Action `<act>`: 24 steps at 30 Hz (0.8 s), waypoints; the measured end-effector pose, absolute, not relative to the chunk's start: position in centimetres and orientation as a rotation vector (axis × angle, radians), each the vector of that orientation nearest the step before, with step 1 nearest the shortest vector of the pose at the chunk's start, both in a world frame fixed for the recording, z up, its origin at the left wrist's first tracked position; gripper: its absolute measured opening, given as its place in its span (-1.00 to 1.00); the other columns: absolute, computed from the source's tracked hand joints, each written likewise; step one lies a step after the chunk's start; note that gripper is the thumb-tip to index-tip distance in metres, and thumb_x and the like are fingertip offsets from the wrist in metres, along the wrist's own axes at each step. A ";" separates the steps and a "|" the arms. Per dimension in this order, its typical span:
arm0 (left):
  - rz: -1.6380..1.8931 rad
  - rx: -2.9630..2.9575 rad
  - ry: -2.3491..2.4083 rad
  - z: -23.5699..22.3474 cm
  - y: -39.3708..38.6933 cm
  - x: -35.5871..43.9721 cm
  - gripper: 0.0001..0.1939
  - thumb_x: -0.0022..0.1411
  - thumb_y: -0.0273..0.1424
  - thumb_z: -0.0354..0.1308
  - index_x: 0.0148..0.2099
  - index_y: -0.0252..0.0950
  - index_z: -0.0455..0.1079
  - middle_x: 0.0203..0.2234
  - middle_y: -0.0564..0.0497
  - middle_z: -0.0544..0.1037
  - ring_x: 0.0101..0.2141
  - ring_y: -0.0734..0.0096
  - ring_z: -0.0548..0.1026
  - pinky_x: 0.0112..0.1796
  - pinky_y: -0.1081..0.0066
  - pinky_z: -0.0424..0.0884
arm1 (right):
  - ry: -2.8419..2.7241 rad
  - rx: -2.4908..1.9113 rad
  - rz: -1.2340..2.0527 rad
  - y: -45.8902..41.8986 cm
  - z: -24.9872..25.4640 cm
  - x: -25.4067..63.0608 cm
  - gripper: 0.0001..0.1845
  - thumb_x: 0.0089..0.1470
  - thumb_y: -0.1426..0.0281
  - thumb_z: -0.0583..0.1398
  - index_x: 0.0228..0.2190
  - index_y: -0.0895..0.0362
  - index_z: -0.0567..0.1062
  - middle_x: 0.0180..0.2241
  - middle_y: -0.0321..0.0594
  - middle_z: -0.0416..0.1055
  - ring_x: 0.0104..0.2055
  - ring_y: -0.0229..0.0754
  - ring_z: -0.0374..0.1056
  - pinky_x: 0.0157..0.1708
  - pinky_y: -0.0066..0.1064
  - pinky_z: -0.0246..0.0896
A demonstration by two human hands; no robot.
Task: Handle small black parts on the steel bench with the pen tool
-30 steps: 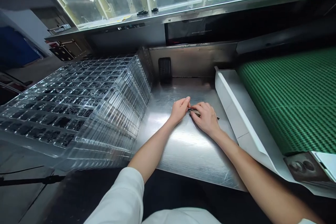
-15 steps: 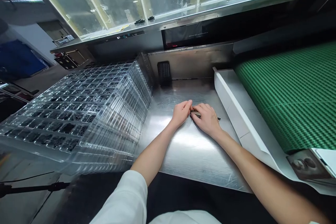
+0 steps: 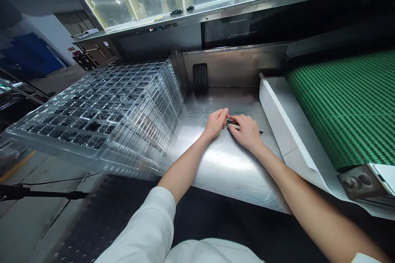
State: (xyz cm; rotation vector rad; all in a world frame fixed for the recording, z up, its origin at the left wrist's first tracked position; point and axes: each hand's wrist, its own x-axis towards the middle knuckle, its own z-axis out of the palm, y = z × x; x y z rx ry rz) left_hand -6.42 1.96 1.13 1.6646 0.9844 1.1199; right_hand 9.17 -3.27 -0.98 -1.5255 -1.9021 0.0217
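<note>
Both hands meet over the middle of a brushed metal worktop (image 3: 216, 176). My right hand (image 3: 248, 131) is closed around a slim, pen-like tool (image 3: 235, 126); its pale shaft shows by the thumb and a dark end sticks out past the little-finger side. Close beside it, my left hand (image 3: 217, 123) is closed in a pinch, fingertips at the tool's near end. Whatever those left fingers hold is hidden or too small to make out.
Left of the worktop stands a tall stack of clear plastic trays (image 3: 92, 107) with dark round parts in their pockets. A white raised guard (image 3: 285, 131) separates the worktop from a green conveyor belt (image 3: 348, 107). A black ribbed holder (image 3: 200, 77) sits against the back panel.
The whole view has shifted slightly, so worktop and trays appear a little higher and further right. Both hands keep nearly the same grip and place on the worktop.
</note>
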 end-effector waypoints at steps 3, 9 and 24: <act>1.101 1.711 0.988 1.4 1.7 -6.5 -0.52 0.51 -0.10 -0.02 -0.40 -0.27 0.40 -0.63 0.14 0.35 -0.50 0.48 0.34 -0.36 0.45 0.25 | -1.893 -1.529 0.026 -3.2 -0.9 9.2 -0.70 0.22 0.30 0.18 -0.05 0.09 0.57 -0.19 -0.16 0.51 -0.10 0.06 0.35 -0.12 -0.12 0.11; 1.084 1.722 0.994 1.7 1.4 -6.6 -0.54 0.52 -0.14 -0.01 -0.39 -0.27 0.41 -0.63 0.14 0.36 -0.48 0.46 0.36 -0.34 0.44 0.25 | -1.887 -1.531 0.032 -3.1 -1.2 9.2 -0.67 0.21 0.28 0.18 -0.03 0.08 0.56 -0.17 -0.15 0.51 -0.08 0.09 0.35 -0.12 -0.12 0.12; 1.367 1.578 1.210 1.2 2.4 -7.0 -0.69 0.49 -0.21 0.05 -0.29 -0.21 0.42 -0.54 0.14 0.38 -0.43 0.44 0.36 -0.29 0.45 0.25 | -1.890 -1.502 0.026 -3.4 -1.1 9.1 -0.65 0.28 0.34 0.11 0.03 0.12 0.53 -0.16 -0.10 0.52 -0.06 0.09 0.33 -0.10 -0.11 0.12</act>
